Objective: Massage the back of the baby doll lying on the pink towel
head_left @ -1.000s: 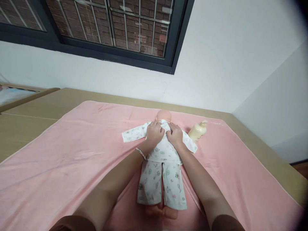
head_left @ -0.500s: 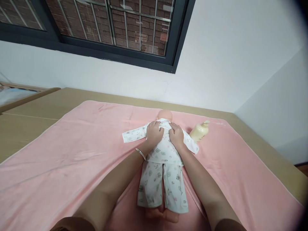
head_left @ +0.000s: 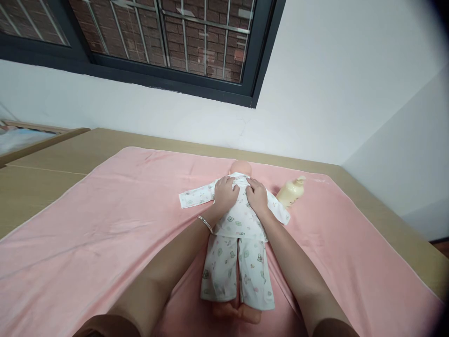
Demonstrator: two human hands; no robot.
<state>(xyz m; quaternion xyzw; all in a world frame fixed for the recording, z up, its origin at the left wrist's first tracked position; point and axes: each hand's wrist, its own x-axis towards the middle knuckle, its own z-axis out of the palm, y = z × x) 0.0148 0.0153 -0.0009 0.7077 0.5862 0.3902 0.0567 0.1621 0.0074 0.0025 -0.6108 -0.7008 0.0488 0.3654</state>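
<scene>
A baby doll [head_left: 240, 167] lies on its back on a pink towel [head_left: 105, 224], head toward the wall. It wears a white printed top [head_left: 238, 217] and matching trousers [head_left: 236, 271]; its bare feet stick out at the near end. My left hand [head_left: 224, 194], with a bracelet at the wrist, and my right hand [head_left: 257, 195] rest side by side on the doll's chest. Both have their fingers curled, pinching the top's fabric near the collar.
A cream pump bottle [head_left: 291, 191] lies on the towel just right of the doll's shoulder. The towel covers a tan surface [head_left: 38, 182] set against a white wall, under a dark-framed barred window [head_left: 168, 37]. A wooden frame edge [head_left: 35, 133] shows far left.
Both hands stay on the doll's chest, with only slight finger movement on the fabric. The view has shifted a little.
</scene>
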